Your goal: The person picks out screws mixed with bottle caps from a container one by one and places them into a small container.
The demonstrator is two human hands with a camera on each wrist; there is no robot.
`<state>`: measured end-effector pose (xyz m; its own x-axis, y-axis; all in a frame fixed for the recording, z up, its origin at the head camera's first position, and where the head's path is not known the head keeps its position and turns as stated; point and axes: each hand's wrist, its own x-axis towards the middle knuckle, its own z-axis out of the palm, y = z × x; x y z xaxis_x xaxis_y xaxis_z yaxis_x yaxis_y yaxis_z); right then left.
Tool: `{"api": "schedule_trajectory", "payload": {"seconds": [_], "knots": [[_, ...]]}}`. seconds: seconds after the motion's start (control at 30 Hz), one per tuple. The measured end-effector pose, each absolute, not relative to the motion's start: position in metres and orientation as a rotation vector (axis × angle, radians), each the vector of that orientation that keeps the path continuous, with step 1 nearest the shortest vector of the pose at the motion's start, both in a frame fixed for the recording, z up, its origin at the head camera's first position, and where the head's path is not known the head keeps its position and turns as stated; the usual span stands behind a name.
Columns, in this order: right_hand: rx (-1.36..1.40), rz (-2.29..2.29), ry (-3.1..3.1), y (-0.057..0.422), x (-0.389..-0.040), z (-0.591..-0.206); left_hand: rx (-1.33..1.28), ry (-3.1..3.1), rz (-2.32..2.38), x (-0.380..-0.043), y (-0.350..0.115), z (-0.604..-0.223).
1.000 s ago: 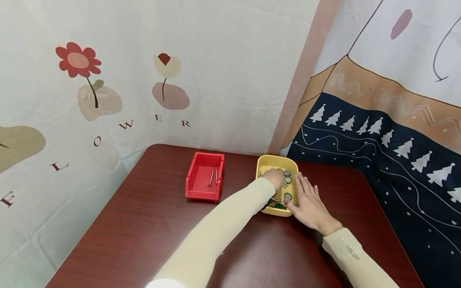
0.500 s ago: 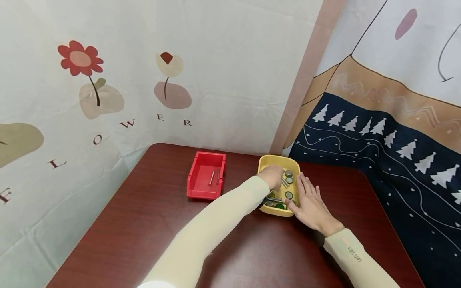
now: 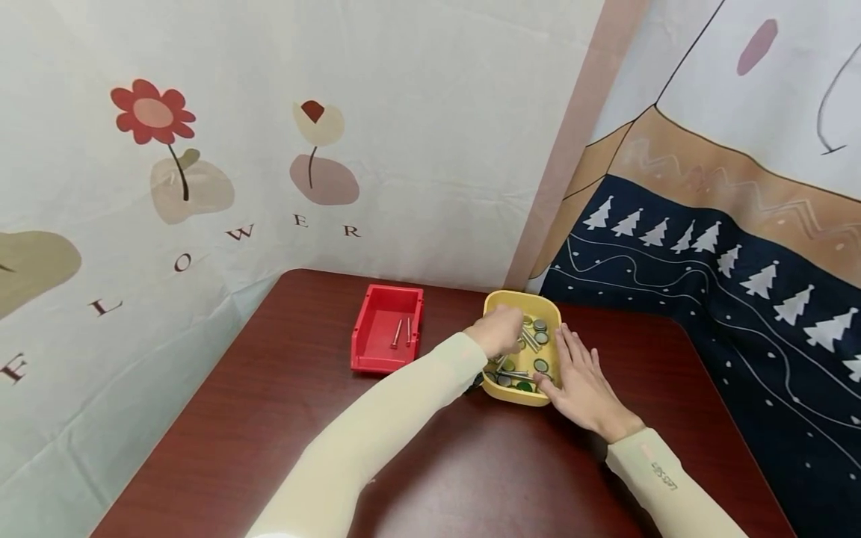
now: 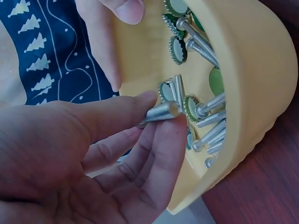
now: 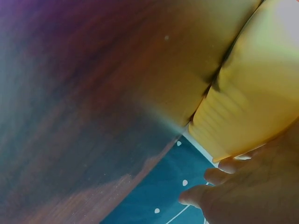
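In the left wrist view, my left hand (image 4: 107, 154) pinches a silver bolt (image 4: 161, 112) between thumb and fingertips, its flat end showing. That hand (image 3: 496, 332) is over the left side of a yellow bin (image 3: 518, 398) in the head view. Inside the bin lie several bottle caps (image 4: 177, 50) and several metal bolts (image 4: 210, 135), mixed together. My right hand (image 3: 587, 390) rests along the bin's right side with straight fingers, the thumb at the front right rim. The right wrist view shows its fingers (image 5: 217, 176) against the yellow wall.
A red bin (image 3: 377, 365) stands left of the yellow one, with two bolts (image 3: 397, 333) lying in it. Both are on a dark red-brown table (image 3: 282, 388). Printed cloth (image 3: 430, 149) hangs behind the table and on the right.
My left hand has drawn back leftward and up from the middle of the yellow bin, uncovering more caps and bolts. The right hand stays at the bin's side.
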<state>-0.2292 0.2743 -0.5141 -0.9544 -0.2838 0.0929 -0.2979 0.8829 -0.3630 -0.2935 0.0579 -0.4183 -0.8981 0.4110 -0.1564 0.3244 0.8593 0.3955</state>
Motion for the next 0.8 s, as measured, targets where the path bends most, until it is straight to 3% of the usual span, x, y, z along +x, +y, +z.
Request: {"api": "schedule_trajectory", "payload": {"seconds": [0.37, 0.8], "knots": [[0.465, 0.585, -3.02, 0.273, -0.229, -0.511, 0.702, 2.811, 0.669, -0.285, 0.04, -0.419], [0.464, 0.581, -3.016, 0.273, -0.229, -0.513, 0.613, 2.74, 0.836, -0.286, 0.024, -0.415]]}}
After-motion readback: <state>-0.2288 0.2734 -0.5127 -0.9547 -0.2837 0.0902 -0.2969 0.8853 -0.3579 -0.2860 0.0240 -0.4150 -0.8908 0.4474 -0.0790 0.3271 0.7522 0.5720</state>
